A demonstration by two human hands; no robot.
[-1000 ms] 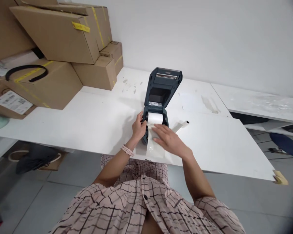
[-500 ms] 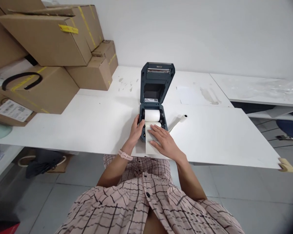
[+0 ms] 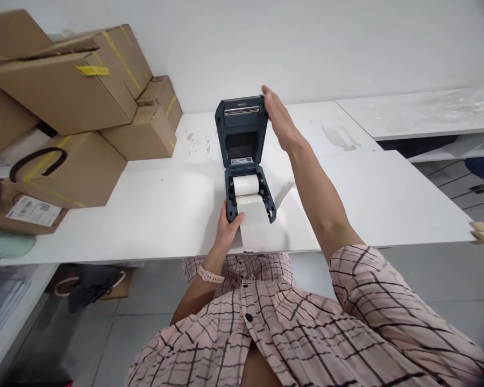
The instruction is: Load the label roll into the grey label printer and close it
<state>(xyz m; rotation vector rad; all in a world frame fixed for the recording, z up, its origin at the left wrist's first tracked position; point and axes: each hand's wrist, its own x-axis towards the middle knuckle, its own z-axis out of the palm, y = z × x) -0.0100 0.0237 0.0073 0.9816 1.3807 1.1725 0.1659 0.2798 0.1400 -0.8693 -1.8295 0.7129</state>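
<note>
A dark blue-grey label printer [image 3: 271, 210] stands on the white table with its lid [image 3: 242, 128] raised. Inside it sits a white label roll [image 3: 246, 185], and a strip of label paper [image 3: 258, 228] runs out over the front. My left hand [image 3: 227, 228] is closed round the printer's front left corner, its thumb at the strip's left edge. Up at the lid's top right corner, my right hand [image 3: 280, 119] lies against the edge with its fingers stretched out; part of them is hidden behind the lid.
Cardboard boxes [image 3: 80, 166] are stacked on the table's left side against the wall. A pale paper strip [image 3: 284, 193] lies right of the printer, partly behind my right forearm. The table's front edge [image 3: 347, 248] runs close before my body.
My right hand has left the label strip and moved up to the lid's right corner. My left hand stays at the printer's left side, now nearer its front. The view has shifted slightly.
</note>
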